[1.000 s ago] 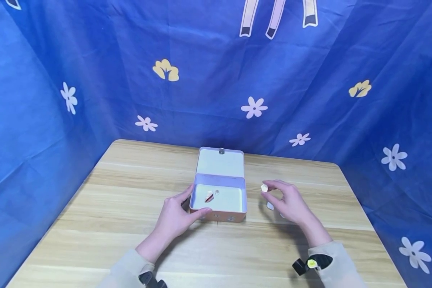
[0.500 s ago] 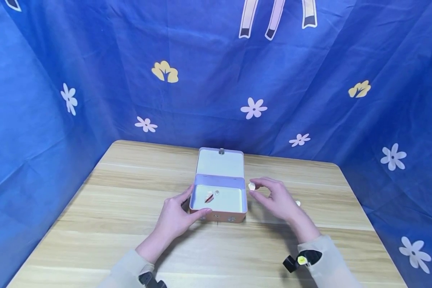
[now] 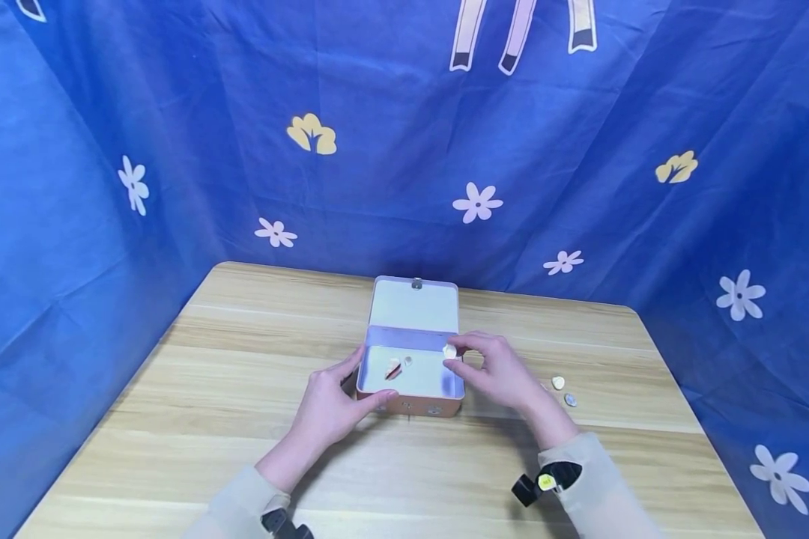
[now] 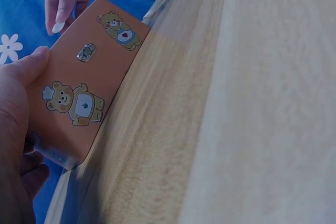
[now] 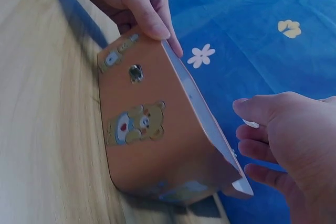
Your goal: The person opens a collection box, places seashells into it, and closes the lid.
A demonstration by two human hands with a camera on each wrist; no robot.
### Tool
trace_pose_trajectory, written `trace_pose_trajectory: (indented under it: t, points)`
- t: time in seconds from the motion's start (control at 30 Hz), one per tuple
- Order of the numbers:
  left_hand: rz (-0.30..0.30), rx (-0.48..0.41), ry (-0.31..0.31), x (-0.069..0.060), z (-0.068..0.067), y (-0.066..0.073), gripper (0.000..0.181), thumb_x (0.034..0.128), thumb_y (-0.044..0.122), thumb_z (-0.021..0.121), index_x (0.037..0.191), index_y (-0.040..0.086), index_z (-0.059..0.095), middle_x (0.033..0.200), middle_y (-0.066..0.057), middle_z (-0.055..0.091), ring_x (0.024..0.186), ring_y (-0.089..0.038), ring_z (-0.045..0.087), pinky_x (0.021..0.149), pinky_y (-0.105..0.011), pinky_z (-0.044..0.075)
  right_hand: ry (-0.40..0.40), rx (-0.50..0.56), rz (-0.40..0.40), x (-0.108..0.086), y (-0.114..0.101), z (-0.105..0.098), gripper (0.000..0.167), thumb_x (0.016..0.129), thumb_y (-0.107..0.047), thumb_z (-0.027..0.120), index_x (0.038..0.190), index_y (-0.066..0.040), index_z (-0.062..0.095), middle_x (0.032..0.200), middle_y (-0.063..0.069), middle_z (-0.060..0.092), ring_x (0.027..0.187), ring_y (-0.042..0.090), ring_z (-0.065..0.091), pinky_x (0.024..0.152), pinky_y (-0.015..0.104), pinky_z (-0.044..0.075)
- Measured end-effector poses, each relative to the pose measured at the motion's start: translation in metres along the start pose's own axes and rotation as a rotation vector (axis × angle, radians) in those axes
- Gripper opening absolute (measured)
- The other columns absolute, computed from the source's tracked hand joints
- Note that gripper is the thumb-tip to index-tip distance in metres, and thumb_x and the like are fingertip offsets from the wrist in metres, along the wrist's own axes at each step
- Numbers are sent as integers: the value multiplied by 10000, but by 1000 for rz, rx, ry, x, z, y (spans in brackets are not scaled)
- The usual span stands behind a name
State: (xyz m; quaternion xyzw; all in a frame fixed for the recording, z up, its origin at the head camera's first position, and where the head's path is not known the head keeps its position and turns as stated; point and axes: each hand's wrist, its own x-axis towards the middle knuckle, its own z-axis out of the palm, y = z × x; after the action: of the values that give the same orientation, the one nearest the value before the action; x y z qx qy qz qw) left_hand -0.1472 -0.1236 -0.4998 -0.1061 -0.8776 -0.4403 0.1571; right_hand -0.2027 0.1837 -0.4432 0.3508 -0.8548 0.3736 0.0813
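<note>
An orange tin box (image 3: 411, 405) with printed bears stands on the table, its lid (image 3: 414, 303) raised at the back. My left hand (image 3: 326, 408) grips its left side, thumb over the front rim and fingers along the side wall. Above the right part of the tin, my right hand (image 3: 495, 370) pinches a small white shell-like piece (image 3: 449, 351) between thumb and fingers. Inside lie a reddish-brown and white piece (image 3: 393, 369) and a smaller pale one (image 3: 407, 361). The right wrist view shows only a sliver of the held white piece (image 5: 252, 124).
Right of the tin, a cream shell-like piece (image 3: 558, 382) and a grey-blue one (image 3: 570, 400) lie on the wooden table (image 3: 243, 329), near my right forearm. A blue curtain (image 3: 391, 187) with printed flowers hangs behind and at both sides.
My right hand has moved left with the white piece, from the table beside the tin to over its right part, uncovering the pieces on the table. The left hand has stayed put.
</note>
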Motion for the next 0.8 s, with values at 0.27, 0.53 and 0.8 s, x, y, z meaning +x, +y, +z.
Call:
trace_pose_trajectory:
  t: [0.27, 0.53, 0.8]
  points:
    - [18, -20, 9, 2, 3, -1, 1049, 716, 662, 908, 1482, 19, 594, 1390, -168, 630, 1286, -313, 621, 1089, -467, 501, -24, 48, -27, 10, -2, 15, 311, 947, -135, 818, 1239, -38, 770, 1126, 47, 767, 1010, 174, 699, 868, 522, 600]
    - [12, -12, 1, 1, 5, -4, 1043, 728, 668, 896, 1487, 21, 589, 1389, -171, 630, 1287, -310, 620, 1088, -469, 502, -90, 35, -23, 15, -2, 27, 316, 960, -156, 806, 1233, -2, 763, 1086, 43, 765, 1001, 221, 705, 899, 496, 594]
    - [17, -5, 7, 0, 6, -7, 1028, 734, 653, 902, 1481, 17, 596, 1378, -174, 638, 1280, -298, 624, 1077, -474, 513, -140, -31, -37, 21, -3, 36, 325, 980, -188, 787, 1250, -10, 757, 1113, 47, 772, 1030, 205, 708, 914, 423, 590]
